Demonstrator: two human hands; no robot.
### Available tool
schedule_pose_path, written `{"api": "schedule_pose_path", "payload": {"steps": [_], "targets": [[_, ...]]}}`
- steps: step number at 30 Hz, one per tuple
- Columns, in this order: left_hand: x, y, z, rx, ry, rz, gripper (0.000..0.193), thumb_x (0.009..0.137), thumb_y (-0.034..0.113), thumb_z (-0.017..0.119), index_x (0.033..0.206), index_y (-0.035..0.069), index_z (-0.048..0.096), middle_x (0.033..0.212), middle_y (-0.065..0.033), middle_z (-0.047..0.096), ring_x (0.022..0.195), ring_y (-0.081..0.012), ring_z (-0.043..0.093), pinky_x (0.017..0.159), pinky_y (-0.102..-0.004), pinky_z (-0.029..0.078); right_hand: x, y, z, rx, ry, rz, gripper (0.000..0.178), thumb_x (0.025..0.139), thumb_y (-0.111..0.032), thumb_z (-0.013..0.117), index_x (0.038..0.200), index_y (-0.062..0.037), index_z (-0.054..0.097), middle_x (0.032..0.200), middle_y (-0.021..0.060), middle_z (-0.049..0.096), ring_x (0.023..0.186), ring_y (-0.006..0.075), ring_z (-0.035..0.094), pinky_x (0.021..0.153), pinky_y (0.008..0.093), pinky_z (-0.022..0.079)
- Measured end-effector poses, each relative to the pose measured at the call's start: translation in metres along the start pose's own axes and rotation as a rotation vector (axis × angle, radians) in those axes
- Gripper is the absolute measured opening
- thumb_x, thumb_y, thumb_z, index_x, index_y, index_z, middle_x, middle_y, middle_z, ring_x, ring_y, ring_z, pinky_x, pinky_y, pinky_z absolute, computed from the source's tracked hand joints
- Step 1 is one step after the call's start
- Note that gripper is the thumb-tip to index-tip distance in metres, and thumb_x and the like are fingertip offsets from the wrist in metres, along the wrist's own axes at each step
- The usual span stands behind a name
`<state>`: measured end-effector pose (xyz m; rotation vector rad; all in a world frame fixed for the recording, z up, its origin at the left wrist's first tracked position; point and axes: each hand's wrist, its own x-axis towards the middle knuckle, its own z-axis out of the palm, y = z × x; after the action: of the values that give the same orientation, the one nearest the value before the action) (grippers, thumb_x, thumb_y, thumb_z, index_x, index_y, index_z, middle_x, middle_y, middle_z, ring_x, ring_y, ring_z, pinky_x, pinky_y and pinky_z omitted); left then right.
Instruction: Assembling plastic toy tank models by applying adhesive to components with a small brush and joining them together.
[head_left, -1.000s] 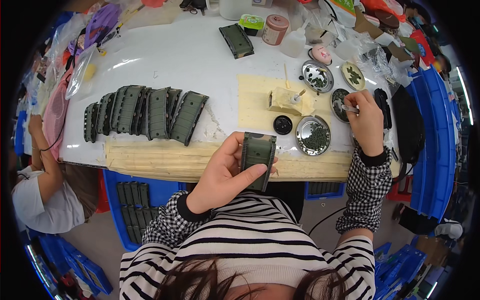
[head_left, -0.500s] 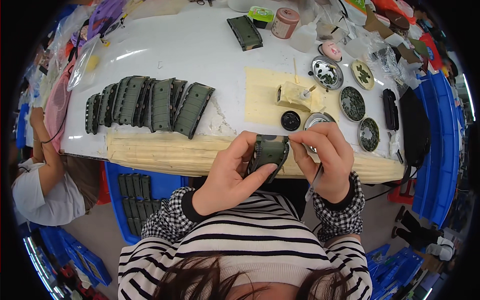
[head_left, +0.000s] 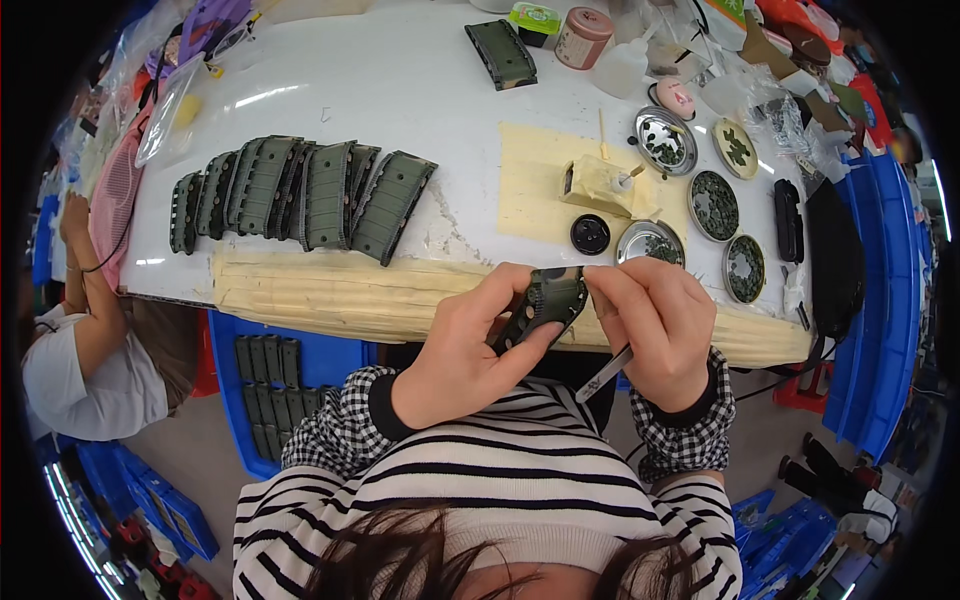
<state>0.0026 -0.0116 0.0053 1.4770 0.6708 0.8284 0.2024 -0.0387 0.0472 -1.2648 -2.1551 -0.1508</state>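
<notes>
In front of my chest, my left hand (head_left: 455, 350) grips a curved dark green camouflage part (head_left: 553, 298) with toothed edges, the thumb lying across its face. My right hand (head_left: 662, 335) is closed, its thumb and forefinger pinching at the part's upper right corner. Anything tiny between those fingertips is hidden. Flat silver tweezers (head_left: 603, 376) are tucked in the right hand, their end sticking out below the palm. A row of similar green parts (head_left: 330, 195) stands on the table to the left, and one more green part (head_left: 502, 54) lies farther back.
Round dishes of small green pieces (head_left: 714, 206) stand at the right, near a paper-wrapped box (head_left: 600, 188) and a black lid (head_left: 590, 235). A padded roll (head_left: 330, 283) lines the table edge. Below left is a blue crate (head_left: 235, 400) of parts. Another person (head_left: 95, 360) sits left.
The green part has tilted in my left hand, its top turning to the right. The tweezers' end has swung out to the left below my right hand. The view has shifted slightly.
</notes>
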Motion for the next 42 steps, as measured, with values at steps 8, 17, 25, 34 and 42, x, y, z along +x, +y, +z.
{"api": "schedule_pose_path", "payload": {"steps": [8, 17, 25, 34, 42], "targets": [[-0.001, -0.004, 0.003, -0.001, 0.056, 0.032, 0.031, 0.085, 0.000, 0.065, 0.113, 0.001, 0.053, 0.086, -0.0073, 0.060, 0.070, -0.0094, 0.055, 0.062, -0.0226, 0.047, -0.005, -0.010, 0.004, 0.068, -0.017, 0.101, 0.035, 0.065, -0.001, 0.066, 0.101, 0.0019, 0.066, 0.087, 0.0078, 0.059, 0.059, 0.0189, 0.054, 0.053, 0.0288, 0.044], [0.003, 0.002, 0.008, -0.219, -0.018, -0.088, 0.032, 0.088, 0.000, 0.062, 0.117, 0.000, 0.049, 0.098, -0.0058, 0.061, 0.084, -0.0083, 0.057, 0.076, -0.0219, 0.047, -0.020, -0.006, 0.002, 0.205, 0.122, 0.315, 0.026, 0.075, 0.000, 0.071, 0.100, -0.0020, 0.065, 0.086, 0.0083, 0.060, 0.057, 0.0172, 0.049, 0.051, 0.0270, 0.040], [0.004, 0.003, 0.000, -0.323, -0.087, -0.228, 0.035, 0.091, -0.005, 0.055, 0.122, 0.000, 0.040, 0.114, -0.0168, 0.061, 0.101, -0.0192, 0.064, 0.091, -0.0328, 0.052, -0.078, 0.081, -0.060, -0.165, 0.093, 0.751, 0.011, 0.081, -0.003, 0.069, 0.091, -0.0005, 0.064, 0.081, 0.0086, 0.061, 0.064, 0.0191, 0.055, 0.060, 0.0299, 0.043], [0.000, 0.005, -0.004, -0.259, -0.072, -0.210, 0.039, 0.091, -0.006, 0.052, 0.127, 0.001, 0.037, 0.115, -0.0170, 0.061, 0.104, -0.0197, 0.063, 0.092, -0.0336, 0.051, -0.073, 0.111, -0.070, -0.092, -0.229, 0.892, 0.014, 0.081, -0.007, 0.069, 0.088, 0.0024, 0.062, 0.075, 0.0121, 0.062, 0.068, 0.0210, 0.059, 0.063, 0.0309, 0.045], [0.004, 0.011, 0.004, -0.440, 0.005, -0.122, 0.038, 0.095, -0.001, 0.048, 0.131, 0.005, 0.036, 0.121, -0.0159, 0.056, 0.105, -0.0192, 0.061, 0.091, -0.0342, 0.051, -0.065, 0.098, -0.077, -0.018, -0.091, 0.835, 0.012, 0.083, -0.004, 0.066, 0.088, 0.0022, 0.057, 0.077, 0.0093, 0.057, 0.065, 0.0188, 0.055, 0.057, 0.0309, 0.042]]}}
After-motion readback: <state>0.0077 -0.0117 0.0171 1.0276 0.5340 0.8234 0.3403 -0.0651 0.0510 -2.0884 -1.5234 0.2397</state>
